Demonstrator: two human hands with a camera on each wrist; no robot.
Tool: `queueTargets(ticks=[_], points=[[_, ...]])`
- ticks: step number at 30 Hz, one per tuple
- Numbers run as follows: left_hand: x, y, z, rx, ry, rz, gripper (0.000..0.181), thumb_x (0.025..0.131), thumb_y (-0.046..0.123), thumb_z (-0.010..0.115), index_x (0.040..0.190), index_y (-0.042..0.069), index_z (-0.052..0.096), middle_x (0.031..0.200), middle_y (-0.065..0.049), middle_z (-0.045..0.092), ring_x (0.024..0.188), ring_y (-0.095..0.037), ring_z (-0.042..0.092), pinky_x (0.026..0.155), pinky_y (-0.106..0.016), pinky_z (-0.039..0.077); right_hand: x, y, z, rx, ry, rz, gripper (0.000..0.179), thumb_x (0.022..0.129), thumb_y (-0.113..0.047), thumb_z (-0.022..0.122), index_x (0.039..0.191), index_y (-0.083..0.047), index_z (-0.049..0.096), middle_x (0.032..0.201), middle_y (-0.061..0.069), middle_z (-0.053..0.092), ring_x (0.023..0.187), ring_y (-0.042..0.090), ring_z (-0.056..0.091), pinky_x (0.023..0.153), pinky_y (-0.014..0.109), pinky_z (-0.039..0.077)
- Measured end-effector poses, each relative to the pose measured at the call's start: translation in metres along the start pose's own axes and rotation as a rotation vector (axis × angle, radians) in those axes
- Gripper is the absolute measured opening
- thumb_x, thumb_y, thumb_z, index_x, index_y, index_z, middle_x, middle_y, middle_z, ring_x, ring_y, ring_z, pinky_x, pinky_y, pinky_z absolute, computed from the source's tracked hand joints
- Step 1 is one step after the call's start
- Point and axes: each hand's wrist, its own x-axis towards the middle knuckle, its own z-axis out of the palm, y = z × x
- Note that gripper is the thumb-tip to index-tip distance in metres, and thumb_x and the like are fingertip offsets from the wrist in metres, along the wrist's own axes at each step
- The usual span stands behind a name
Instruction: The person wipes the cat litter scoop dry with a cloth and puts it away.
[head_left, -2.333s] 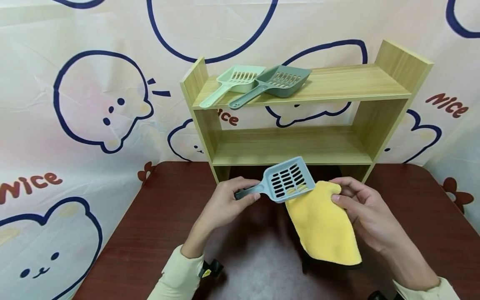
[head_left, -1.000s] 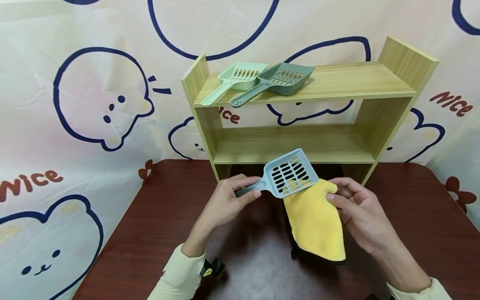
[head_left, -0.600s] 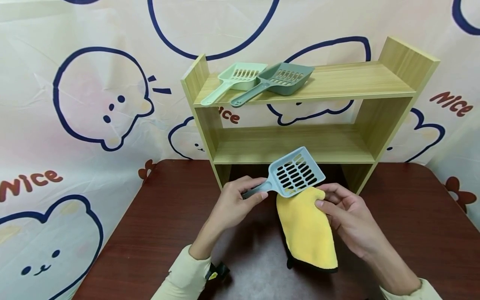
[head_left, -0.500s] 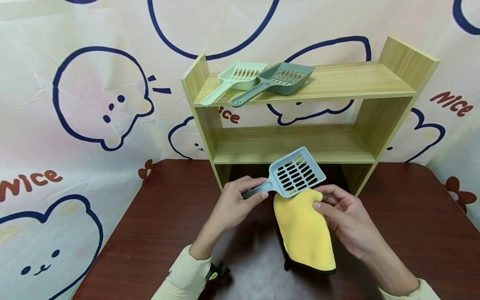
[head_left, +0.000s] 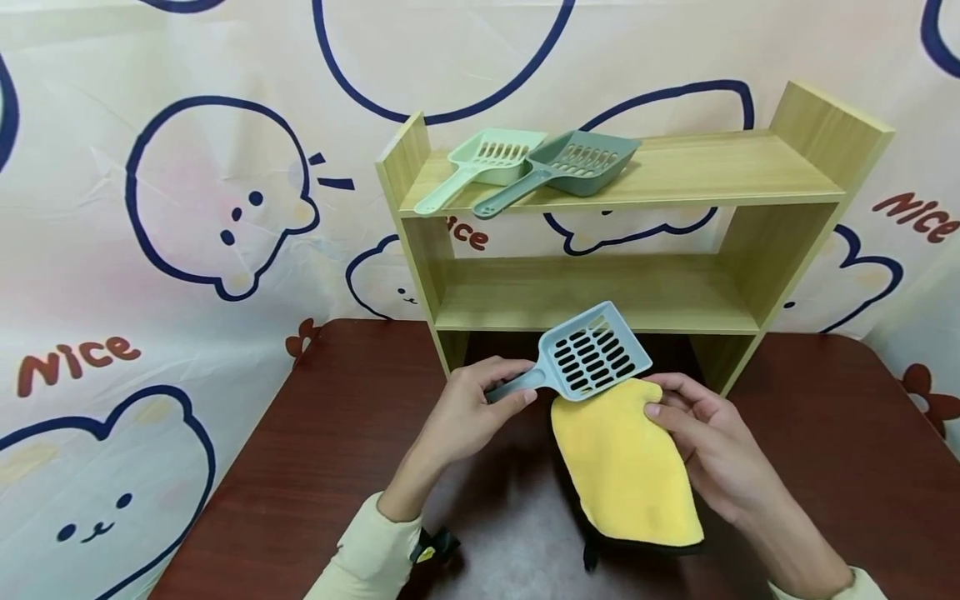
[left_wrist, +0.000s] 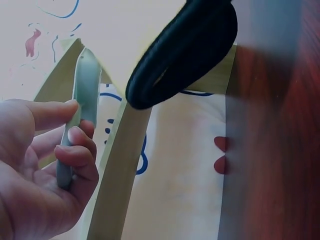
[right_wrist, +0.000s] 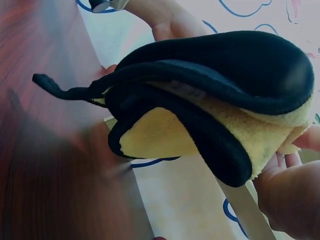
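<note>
My left hand (head_left: 468,412) grips the handle of a light blue slotted litter scoop (head_left: 592,354), holding it up in front of the shelf. A yellow cloth (head_left: 626,467) with black edging hangs from my right hand (head_left: 723,446), which pinches its upper right corner between thumb and fingers. The cloth's top edge meets the lower edge of the scoop; how much lies behind it is hidden. In the left wrist view the scoop (left_wrist: 87,87) appears edge-on in the curled fingers. The right wrist view shows the cloth (right_wrist: 160,132) in folds, with a black loop trailing from it.
A light wooden shelf (head_left: 600,292) stands at the back of the dark red-brown table (head_left: 330,450). On its top board lie a pale green scoop (head_left: 498,157) and a darker green scoop (head_left: 581,162), overlapping. A printed cloth backdrop (head_left: 67,217) hangs behind.
Against the scoop's lower edge, the cloth and right hand have shifted left, then slightly back right. The left hand keeps its grip on the scoop. The head view has tilted and turned a little.
</note>
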Motion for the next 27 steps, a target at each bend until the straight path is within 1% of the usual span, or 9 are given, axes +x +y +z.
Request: queueTargets(ticks=[6, 12, 16, 22, 25, 27], points=[[-0.008, -0.002, -0.012, 0.011, 0.023, -0.009, 0.027, 0.099, 0.013, 0.078, 0.125, 0.016, 0.079, 0.110, -0.001, 0.076, 0.092, -0.016, 0.064, 0.081, -0.028, 0.053, -0.005, 0.002, -0.011, 0.086, -0.015, 0.037, 0.030, 0.112, 0.000, 0.047, 0.129, -0.017, 0.065, 0.112, -0.006, 0.075, 0.093, 0.007, 0.075, 0.075, 0.026, 0.063], [-0.015, -0.006, -0.024, 0.020, 0.063, -0.042, 0.028, 0.099, 0.012, 0.078, 0.127, 0.015, 0.078, 0.114, -0.002, 0.077, 0.097, -0.017, 0.067, 0.085, -0.032, 0.056, -0.009, 0.004, -0.020, 0.160, -0.010, 0.092, 0.029, 0.113, -0.003, 0.046, 0.129, -0.018, 0.064, 0.112, -0.005, 0.074, 0.090, 0.008, 0.075, 0.074, 0.028, 0.064], [-0.021, -0.009, -0.028, 0.041, 0.073, -0.077, 0.031, 0.098, 0.013, 0.078, 0.129, 0.014, 0.076, 0.113, -0.002, 0.077, 0.097, -0.017, 0.067, 0.084, -0.029, 0.055, -0.013, 0.006, -0.028, 0.207, -0.017, 0.115, 0.029, 0.114, -0.003, 0.043, 0.130, -0.018, 0.063, 0.112, -0.005, 0.075, 0.091, 0.008, 0.076, 0.074, 0.028, 0.064], [-0.031, -0.014, -0.035, 0.077, 0.093, -0.088, 0.033, 0.098, 0.009, 0.078, 0.130, 0.012, 0.076, 0.110, -0.004, 0.077, 0.092, -0.018, 0.065, 0.079, -0.026, 0.054, -0.020, 0.016, -0.038, 0.345, -0.072, 0.161, 0.033, 0.116, -0.006, 0.037, 0.134, -0.018, 0.062, 0.115, -0.002, 0.076, 0.098, 0.010, 0.077, 0.080, 0.028, 0.064], [-0.034, -0.016, -0.038, 0.089, 0.101, -0.090, 0.033, 0.097, 0.009, 0.078, 0.130, 0.011, 0.075, 0.108, -0.004, 0.077, 0.090, -0.016, 0.065, 0.079, -0.026, 0.054, -0.023, 0.022, -0.041, 0.358, -0.078, 0.169, 0.033, 0.117, -0.006, 0.036, 0.135, -0.018, 0.061, 0.116, -0.002, 0.075, 0.102, 0.011, 0.076, 0.082, 0.029, 0.064], [-0.036, -0.017, -0.039, 0.097, 0.105, -0.088, 0.032, 0.097, 0.009, 0.079, 0.130, 0.010, 0.075, 0.106, -0.003, 0.076, 0.089, -0.013, 0.065, 0.079, -0.026, 0.054, -0.025, 0.025, -0.045, 0.339, -0.057, 0.170, 0.032, 0.116, -0.006, 0.037, 0.134, -0.018, 0.061, 0.116, -0.003, 0.074, 0.101, 0.010, 0.076, 0.082, 0.029, 0.064]])
